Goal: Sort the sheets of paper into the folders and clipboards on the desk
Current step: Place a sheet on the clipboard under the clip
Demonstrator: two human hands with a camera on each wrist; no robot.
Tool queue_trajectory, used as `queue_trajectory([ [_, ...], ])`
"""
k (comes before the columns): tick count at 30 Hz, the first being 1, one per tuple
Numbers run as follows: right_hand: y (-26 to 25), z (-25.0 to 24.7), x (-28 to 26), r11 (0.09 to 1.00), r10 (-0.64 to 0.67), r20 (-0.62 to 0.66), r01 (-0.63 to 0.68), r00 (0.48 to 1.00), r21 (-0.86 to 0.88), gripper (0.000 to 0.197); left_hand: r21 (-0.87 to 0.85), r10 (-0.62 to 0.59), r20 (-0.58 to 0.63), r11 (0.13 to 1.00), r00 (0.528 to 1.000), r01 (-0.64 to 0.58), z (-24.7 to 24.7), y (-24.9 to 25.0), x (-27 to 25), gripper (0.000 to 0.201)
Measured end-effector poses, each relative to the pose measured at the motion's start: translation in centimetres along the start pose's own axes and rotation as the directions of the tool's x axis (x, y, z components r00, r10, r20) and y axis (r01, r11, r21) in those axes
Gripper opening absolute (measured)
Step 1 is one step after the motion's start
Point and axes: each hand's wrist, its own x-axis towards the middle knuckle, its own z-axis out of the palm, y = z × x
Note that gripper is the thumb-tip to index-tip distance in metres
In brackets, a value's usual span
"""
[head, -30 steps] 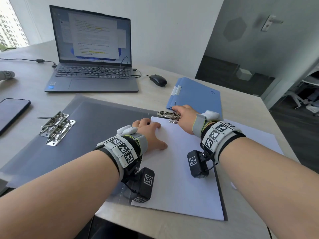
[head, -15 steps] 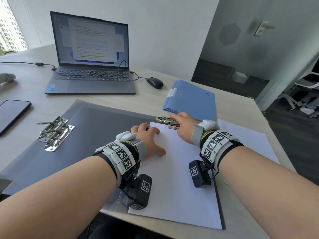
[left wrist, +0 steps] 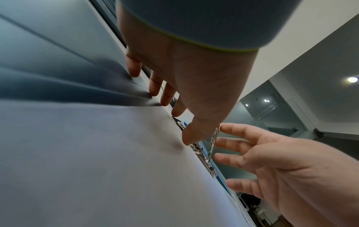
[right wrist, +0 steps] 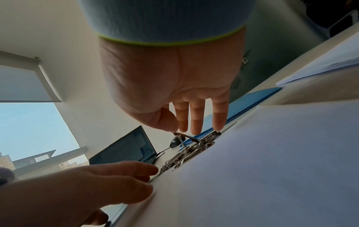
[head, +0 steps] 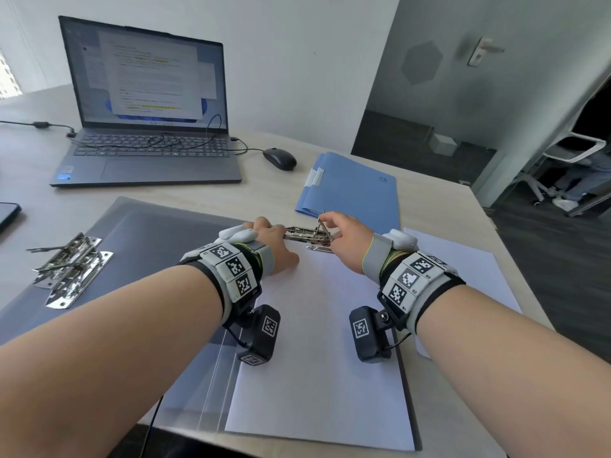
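Observation:
A white sheet (head: 317, 342) lies on the right half of an open grey folder (head: 148, 246). A metal lever clip (head: 304, 233) sits at the sheet's top edge. My right hand (head: 325, 219) pinches the tip of the clip's lever (right wrist: 186, 136) between thumb and index finger, and the lever (left wrist: 214, 141) stands raised. My left hand (head: 281, 246) rests flat on the sheet's top left corner, fingers straight, its thumb (left wrist: 188, 138) pressing the paper beside the clip's left end. Whether the sheet's edge sits under the clip is hidden by the hands.
A second metal clip (head: 69, 266) is on the folder's left half. A blue folder (head: 357, 190) lies behind the clip, and a stack of white paper (head: 463, 259) lies to the right. Laptop (head: 148, 127), mouse (head: 279, 159) and phone (head: 8, 213) sit at the back and left.
My right hand has lifted the clip's lever from flat to raised. My left hand slid forward along the sheet to the clip's left end.

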Motion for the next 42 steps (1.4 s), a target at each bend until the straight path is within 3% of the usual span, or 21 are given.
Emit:
queue_trajectory([
  [5, 0.5, 0.1, -0.1, 0.989, 0.005, -0.016, -0.003, 1.000, 0.147, 0.054, 0.021, 0.064, -0.010, 0.998, 0.998, -0.064, 0.6, 1.0, 1.6, 0.058],
  [14, 0.6, -0.1, -0.1, 0.982, 0.005, -0.040, 0.003, 0.999, 0.188, 0.051, 0.093, 0.015, 0.007, 0.996, 1.000, -0.015, -1.0, 2.3, 4.2, 0.020],
  [21, 1.0, -0.4, -0.5, 0.975, -0.001, -0.051, 0.012, 0.999, 0.222, 0.050, 0.305, 0.060, 0.066, 0.949, 0.996, -0.078, -1.3, 3.6, 4.8, 0.027],
  [29, 1.2, -0.5, -1.1, 0.966, -0.014, -0.053, 0.027, 0.998, 0.256, 0.046, 0.313, 0.065, 0.094, 0.945, 0.993, -0.091, -2.3, 4.3, 4.5, 0.012],
  [35, 1.5, -0.6, -1.7, 0.945, 0.004, -0.041, 0.010, 0.999, 0.327, 0.048, 0.324, 0.139, 0.116, 0.931, 0.984, -0.170, -2.4, 4.0, 4.4, 0.025],
  [38, 1.7, -0.2, -1.9, 0.956, 0.005, -0.036, 0.006, 0.999, 0.294, 0.053, 0.295, 0.155, 0.064, 0.941, 0.986, -0.168, -2.5, 3.8, 4.2, 0.027],
  [42, 1.7, 0.5, -2.2, 0.981, -0.015, -0.024, 0.019, 1.000, 0.193, 0.052, 0.203, 0.091, 0.042, 0.974, 0.995, -0.097, -2.7, 3.6, 3.4, 0.030],
])
